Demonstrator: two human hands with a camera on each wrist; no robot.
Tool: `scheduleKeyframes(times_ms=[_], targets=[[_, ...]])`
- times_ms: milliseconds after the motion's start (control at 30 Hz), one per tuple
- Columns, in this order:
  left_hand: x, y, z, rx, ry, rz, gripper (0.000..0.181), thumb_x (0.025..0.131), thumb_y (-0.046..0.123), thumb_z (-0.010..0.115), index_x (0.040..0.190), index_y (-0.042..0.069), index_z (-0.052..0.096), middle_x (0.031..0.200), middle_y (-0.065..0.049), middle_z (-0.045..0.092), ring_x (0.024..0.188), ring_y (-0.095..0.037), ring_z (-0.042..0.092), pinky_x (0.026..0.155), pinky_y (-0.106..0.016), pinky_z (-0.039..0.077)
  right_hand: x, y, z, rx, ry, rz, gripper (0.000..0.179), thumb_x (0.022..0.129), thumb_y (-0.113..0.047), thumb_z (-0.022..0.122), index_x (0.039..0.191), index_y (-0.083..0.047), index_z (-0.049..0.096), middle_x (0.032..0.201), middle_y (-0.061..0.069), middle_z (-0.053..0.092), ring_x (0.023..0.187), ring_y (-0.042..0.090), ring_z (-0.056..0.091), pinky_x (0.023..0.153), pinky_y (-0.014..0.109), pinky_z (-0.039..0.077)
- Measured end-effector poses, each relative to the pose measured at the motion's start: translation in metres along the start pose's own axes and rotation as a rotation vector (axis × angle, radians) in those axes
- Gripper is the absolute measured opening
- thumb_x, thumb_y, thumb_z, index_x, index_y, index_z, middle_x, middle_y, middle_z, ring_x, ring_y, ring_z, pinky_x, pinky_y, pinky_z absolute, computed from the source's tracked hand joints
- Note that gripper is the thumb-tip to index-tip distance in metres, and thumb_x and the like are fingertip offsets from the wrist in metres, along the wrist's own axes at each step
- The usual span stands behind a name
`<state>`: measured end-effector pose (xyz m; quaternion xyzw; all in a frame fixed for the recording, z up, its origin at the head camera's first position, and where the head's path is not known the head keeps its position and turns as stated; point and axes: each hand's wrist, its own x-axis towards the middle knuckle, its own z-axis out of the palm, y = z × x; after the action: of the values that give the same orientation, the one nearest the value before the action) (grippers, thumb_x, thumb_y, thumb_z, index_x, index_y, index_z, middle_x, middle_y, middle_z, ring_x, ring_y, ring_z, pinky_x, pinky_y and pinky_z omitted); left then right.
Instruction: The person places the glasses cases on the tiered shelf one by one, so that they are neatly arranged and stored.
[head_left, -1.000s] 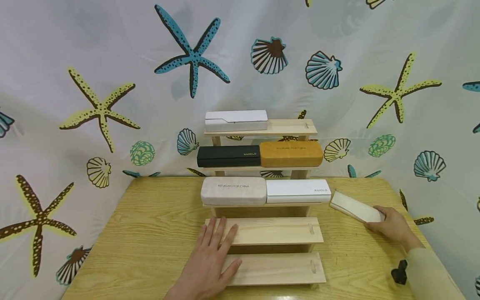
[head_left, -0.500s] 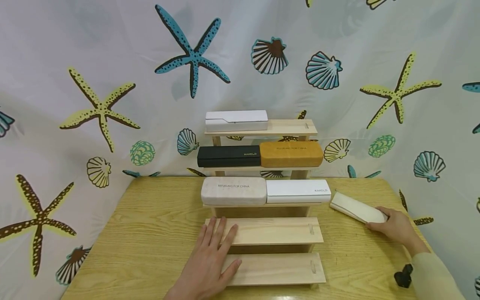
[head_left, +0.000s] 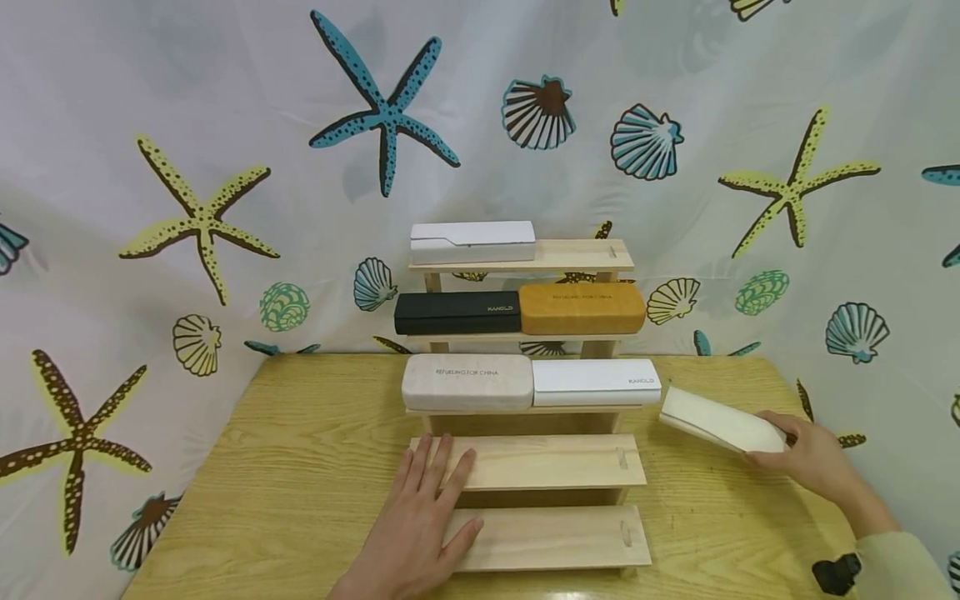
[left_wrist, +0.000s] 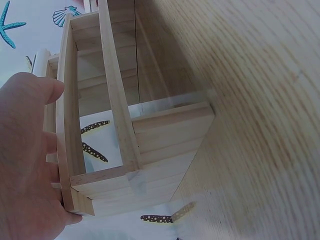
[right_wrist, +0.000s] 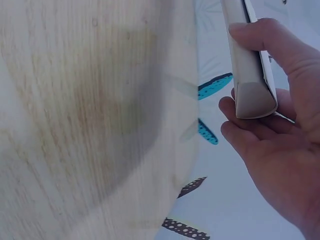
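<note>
My right hand (head_left: pixel 813 467) grips the right end of a cream-white glasses case (head_left: pixel 720 421) right of the wooden rack, thumb in front and fingers behind. In the right wrist view the case (right_wrist: pixel 250 97) shows its end, the thumb on one side and fingers under and behind it. My left hand (head_left: pixel 416 521) rests with spread, fairly straight fingers on the left end of the stepped wooden rack (head_left: pixel 555 462), across its two lowest shelves. From the left wrist, the rack's side frame (left_wrist: pixel 112 85) fills the middle, beside the left hand (left_wrist: pixel 27 150).
Upper shelves bear a white case (head_left: pixel 472 242), a black case (head_left: pixel 457 312), an orange case (head_left: pixel 582 308), a beige case (head_left: pixel 467 382) and another white case (head_left: pixel 597 382). The wood-grain table (head_left: pixel 300 467) ends at a patterned curtain (head_left: pixel 570 183).
My right hand and forearm have moved right, and the right end of the glasses case has risen and swung slightly right with them. The left hand stays in place.
</note>
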<state>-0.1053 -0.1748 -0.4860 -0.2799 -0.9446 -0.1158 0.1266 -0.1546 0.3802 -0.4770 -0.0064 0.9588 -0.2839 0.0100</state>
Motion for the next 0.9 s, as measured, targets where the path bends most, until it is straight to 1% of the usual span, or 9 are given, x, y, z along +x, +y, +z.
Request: scheduleKeyframes(times_ms=[133, 233, 267, 333, 433, 467, 533, 700, 900], targets=[[0.0, 0.0, 0.0, 0.016, 0.0, 0.0, 0.076, 0.102, 0.049, 0.061, 0.163, 0.009, 0.04, 0.169, -0.027, 0.031, 0.158, -0.05, 0.026, 0.126, -0.064, 0.026, -0.012, -0.009, -0.007, 0.017, -0.013, -0.024, 0.076, 0.091, -0.034, 0.084, 0.146, 0.01, 0.055, 0.146, 0.04, 0.053, 0.116, 0.049, 0.066, 0.074, 0.025, 0.055], [0.001, 0.0, 0.0, 0.015, -0.005, -0.001, 0.076, 0.102, 0.049, 0.061, 0.163, 0.009, 0.04, 0.17, -0.027, 0.031, 0.159, -0.05, 0.025, 0.126, -0.063, 0.025, -0.02, -0.015, -0.011, 0.04, -0.026, -0.043, 0.075, 0.091, -0.033, 0.085, 0.147, 0.008, 0.055, 0.145, 0.038, 0.055, 0.12, 0.048, 0.066, 0.076, 0.016, 0.054], [0.001, 0.0, 0.0, 0.015, -0.007, -0.002, 0.076, 0.102, 0.049, 0.061, 0.163, 0.009, 0.039, 0.17, -0.027, 0.03, 0.159, -0.05, 0.025, 0.126, -0.064, 0.025, -0.022, -0.017, -0.012, 0.048, -0.029, -0.047, 0.074, 0.091, -0.033, 0.085, 0.147, 0.006, 0.056, 0.145, 0.036, 0.056, 0.119, 0.043, 0.067, 0.077, 0.015, 0.053], [0.001, 0.0, -0.001, 0.013, -0.012, -0.003, 0.076, 0.103, 0.05, 0.06, 0.163, 0.009, 0.039, 0.17, -0.027, 0.03, 0.159, -0.049, 0.024, 0.126, -0.064, 0.025, -0.027, -0.021, -0.014, 0.069, -0.039, -0.058, 0.073, 0.09, -0.032, 0.086, 0.148, 0.003, 0.057, 0.144, 0.033, 0.058, 0.115, 0.024, 0.069, 0.079, 0.014, 0.053], [0.0, 0.0, -0.001, 0.005, -0.017, -0.007, 0.076, 0.103, 0.05, 0.06, 0.163, 0.009, 0.039, 0.17, -0.027, 0.029, 0.159, -0.049, 0.023, 0.126, -0.064, 0.025, -0.033, -0.026, -0.017, 0.1, -0.053, -0.082, 0.072, 0.09, -0.029, 0.087, 0.147, 0.003, 0.057, 0.145, 0.032, 0.057, 0.107, -0.007, 0.059, 0.079, 0.014, 0.054], [0.0, 0.001, -0.001, 0.003, -0.018, -0.007, 0.076, 0.103, 0.05, 0.06, 0.163, 0.009, 0.039, 0.17, -0.027, 0.029, 0.159, -0.049, 0.023, 0.126, -0.064, 0.025, -0.035, -0.028, -0.018, 0.103, -0.055, -0.087, 0.071, 0.09, -0.028, 0.087, 0.147, 0.002, 0.058, 0.145, 0.032, 0.057, 0.105, -0.014, 0.054, 0.08, 0.014, 0.054], [0.0, 0.0, -0.001, -0.003, -0.017, -0.008, 0.076, 0.103, 0.05, 0.06, 0.163, 0.009, 0.039, 0.17, -0.027, 0.029, 0.16, -0.049, 0.022, 0.126, -0.064, 0.025, -0.038, -0.032, -0.02, 0.115, -0.058, -0.103, 0.071, 0.089, -0.027, 0.087, 0.147, 0.002, 0.058, 0.145, 0.031, 0.058, 0.103, -0.02, 0.05, 0.081, 0.014, 0.054], [0.0, 0.0, -0.001, -0.004, -0.008, -0.003, 0.076, 0.103, 0.049, 0.061, 0.163, 0.009, 0.039, 0.17, -0.027, 0.03, 0.159, -0.05, 0.023, 0.126, -0.065, 0.025, -0.045, -0.042, -0.022, 0.111, -0.046, -0.128, 0.068, 0.087, -0.028, 0.089, 0.144, -0.002, 0.062, 0.144, 0.027, 0.061, 0.103, -0.016, 0.053, 0.08, 0.014, 0.054], [0.0, 0.0, -0.001, 0.005, -0.011, -0.005, 0.076, 0.103, 0.05, 0.06, 0.163, 0.01, 0.039, 0.17, -0.027, 0.031, 0.159, -0.049, 0.023, 0.126, -0.064, 0.025, -0.048, -0.054, -0.022, 0.126, -0.058, -0.178, 0.066, 0.086, -0.023, 0.09, 0.144, -0.006, 0.063, 0.143, 0.027, 0.062, 0.101, -0.009, 0.057, 0.079, 0.015, 0.054]])
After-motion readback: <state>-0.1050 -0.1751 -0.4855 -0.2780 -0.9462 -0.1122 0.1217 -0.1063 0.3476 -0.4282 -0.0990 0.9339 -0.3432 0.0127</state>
